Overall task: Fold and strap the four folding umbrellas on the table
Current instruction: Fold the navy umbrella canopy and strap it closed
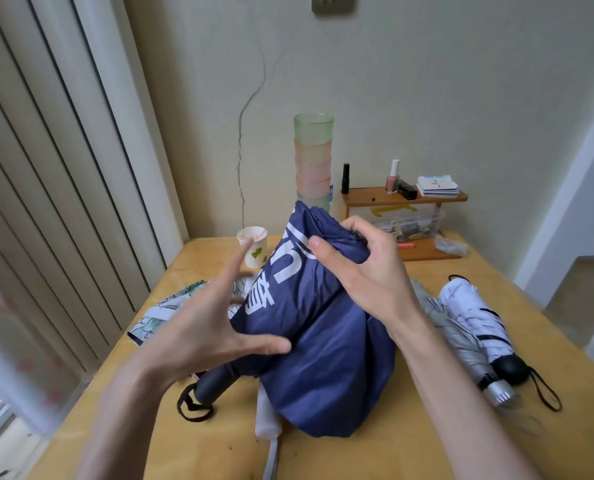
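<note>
The blue umbrella (316, 341) lies mid-bench, its canopy loose and bunched, tip tilted up and away, and its dark handle (216, 381) low on the left. The right hand (368, 271) grips the gathered fabric near the tip. The left hand (205, 327) is spread wide with straight fingers, its thumb touching the canopy's side. A floral umbrella (157, 313) lies behind the left hand. On the right of the bench (375, 455), a silver umbrella (461, 344) and a white umbrella (472, 306) lie side by side. A paper cup (254, 247) stands further back.
</note>
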Motion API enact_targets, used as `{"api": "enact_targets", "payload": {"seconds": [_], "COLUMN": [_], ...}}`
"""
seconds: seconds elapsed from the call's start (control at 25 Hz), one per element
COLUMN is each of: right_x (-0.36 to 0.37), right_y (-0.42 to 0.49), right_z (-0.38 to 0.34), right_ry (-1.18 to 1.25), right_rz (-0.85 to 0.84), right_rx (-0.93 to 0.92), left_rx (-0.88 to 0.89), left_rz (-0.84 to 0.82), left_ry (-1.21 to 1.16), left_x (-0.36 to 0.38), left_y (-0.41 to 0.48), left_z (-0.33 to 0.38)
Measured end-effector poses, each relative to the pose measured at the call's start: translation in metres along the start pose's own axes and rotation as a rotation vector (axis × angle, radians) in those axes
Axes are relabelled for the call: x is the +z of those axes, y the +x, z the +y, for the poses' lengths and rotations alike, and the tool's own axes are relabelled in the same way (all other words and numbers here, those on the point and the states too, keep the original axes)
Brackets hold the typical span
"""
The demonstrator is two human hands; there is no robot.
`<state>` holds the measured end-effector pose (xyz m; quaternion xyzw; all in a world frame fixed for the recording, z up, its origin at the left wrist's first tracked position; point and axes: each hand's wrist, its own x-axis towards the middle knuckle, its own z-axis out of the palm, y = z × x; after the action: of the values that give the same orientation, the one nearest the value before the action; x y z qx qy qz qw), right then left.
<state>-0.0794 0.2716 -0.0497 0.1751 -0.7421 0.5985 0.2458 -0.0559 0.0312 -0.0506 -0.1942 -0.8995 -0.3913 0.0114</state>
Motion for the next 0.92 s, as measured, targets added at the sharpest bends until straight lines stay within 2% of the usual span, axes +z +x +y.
{"api": "enact_targets", "payload": {"seconds": [0.12, 0.2, 0.28, 0.44, 0.64, 0.8, 0.92], "right_x": [0.007, 0.012, 0.014, 0.019, 0.022, 0.018, 0.013], "right_y": [-0.001, -0.001, -0.001, -0.002, 0.001, 0.002, 0.001], "right_z": [0.000, 0.003, 0.006, 0.003, 0.008, 0.009, 0.009], "right_ry": [-0.039, -0.069, -0.066, -0.116, -0.168, -0.194, -0.095], "right_rz": [0.060, 0.121, 0.152, 0.111, 0.035, -0.013, -0.065], "right_rx": [0.018, 0.055, 0.065, -0.043, -0.177, -0.245, -0.163], "left_rx": [0.327, 0.414, 0.371, 0.288, 0.344, 0.266, 0.250], "left_rz": [0.291, 0.301, 0.304, 0.407, 0.440, 0.322, 0.258], "left_ry": [0.228, 0.343, 0.378, 0.062, -0.188, -0.235, -0.255], "left_x": [0.006, 0.027, 0.052, 0.071, 0.078, 0.066, 0.065], "left_y": [-0.003, 0.003, 0.013, 0.021, 0.022, 0.020, 0.018], "left_z": [0.022, 0.034, 0.034, 0.022, 0.022, 0.016, 0.010]}}
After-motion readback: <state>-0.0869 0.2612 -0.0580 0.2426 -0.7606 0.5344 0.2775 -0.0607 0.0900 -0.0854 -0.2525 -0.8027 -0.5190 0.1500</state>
